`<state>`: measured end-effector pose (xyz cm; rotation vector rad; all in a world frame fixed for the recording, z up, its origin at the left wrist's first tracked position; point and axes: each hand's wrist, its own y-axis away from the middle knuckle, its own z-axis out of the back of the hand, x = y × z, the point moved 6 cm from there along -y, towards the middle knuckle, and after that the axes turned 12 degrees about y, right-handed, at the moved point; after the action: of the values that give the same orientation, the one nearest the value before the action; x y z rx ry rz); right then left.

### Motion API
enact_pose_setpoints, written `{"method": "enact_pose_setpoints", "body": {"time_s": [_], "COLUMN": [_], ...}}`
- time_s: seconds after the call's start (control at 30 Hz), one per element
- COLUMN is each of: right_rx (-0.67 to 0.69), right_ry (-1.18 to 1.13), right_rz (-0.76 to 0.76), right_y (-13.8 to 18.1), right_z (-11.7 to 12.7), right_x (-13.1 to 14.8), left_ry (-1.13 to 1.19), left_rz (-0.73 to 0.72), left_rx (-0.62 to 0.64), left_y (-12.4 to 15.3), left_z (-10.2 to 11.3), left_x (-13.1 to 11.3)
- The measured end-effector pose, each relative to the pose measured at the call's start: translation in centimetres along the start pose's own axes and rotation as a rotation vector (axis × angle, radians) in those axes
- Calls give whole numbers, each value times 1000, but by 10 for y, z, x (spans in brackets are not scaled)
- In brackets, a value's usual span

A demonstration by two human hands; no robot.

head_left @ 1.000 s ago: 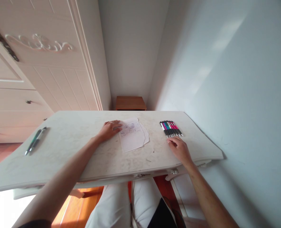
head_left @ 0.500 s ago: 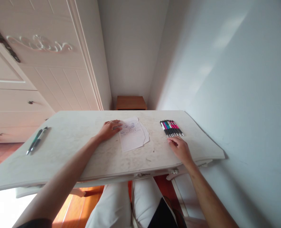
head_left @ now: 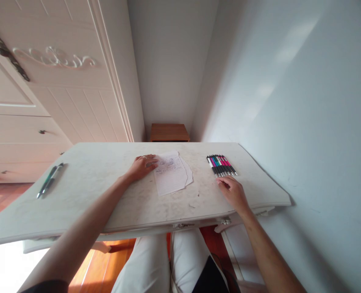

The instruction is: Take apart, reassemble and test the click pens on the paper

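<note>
My left hand (head_left: 142,167) lies open on the white table, its fingertips on the left edge of a sheet of paper (head_left: 170,179) covered in scribbled ink on its upper half. A second torn piece of paper (head_left: 188,173) shows from under the sheet's right side. My right hand (head_left: 233,191) rests with curled fingers just below a row of pens (head_left: 221,165). Its fingertips are close to the pen tips; whether they touch, I cannot tell. No object shows in it. Several pens lie side by side, with white, purple, teal and pink barrels and black grips.
Two more pens, one green (head_left: 47,179) and one white and black (head_left: 53,181), lie at the table's left end. Small paper scraps (head_left: 192,206) lie near the front edge. A white cabinet (head_left: 77,110) stands at the left, a blue-grey wall (head_left: 290,122) at the right.
</note>
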<state>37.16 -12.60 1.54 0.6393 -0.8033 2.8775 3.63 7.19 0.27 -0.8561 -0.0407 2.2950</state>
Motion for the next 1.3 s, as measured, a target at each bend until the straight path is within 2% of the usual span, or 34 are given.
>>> {"method": "enact_pose_setpoints", "body": {"time_s": [0.6,0.97,1.17,1.3], "right_rx": [4,-3,-3,-3], "right_ry": [2,-33,-45,-49], "right_rz": [-16,-13,-12,7], "right_y": [0,1,0,0], "right_z": [0,-1,1,0], "right_x": [-1,-6,-8,-9], "left_ry": [-3,116,101,-64], "left_rz": [0,24,5,88], "left_rx": [3,-82,-262,-387], "left_y": [0,7,30,70], "left_z": [0,9,35,81], "left_x": [-1,-8,7,25]}}
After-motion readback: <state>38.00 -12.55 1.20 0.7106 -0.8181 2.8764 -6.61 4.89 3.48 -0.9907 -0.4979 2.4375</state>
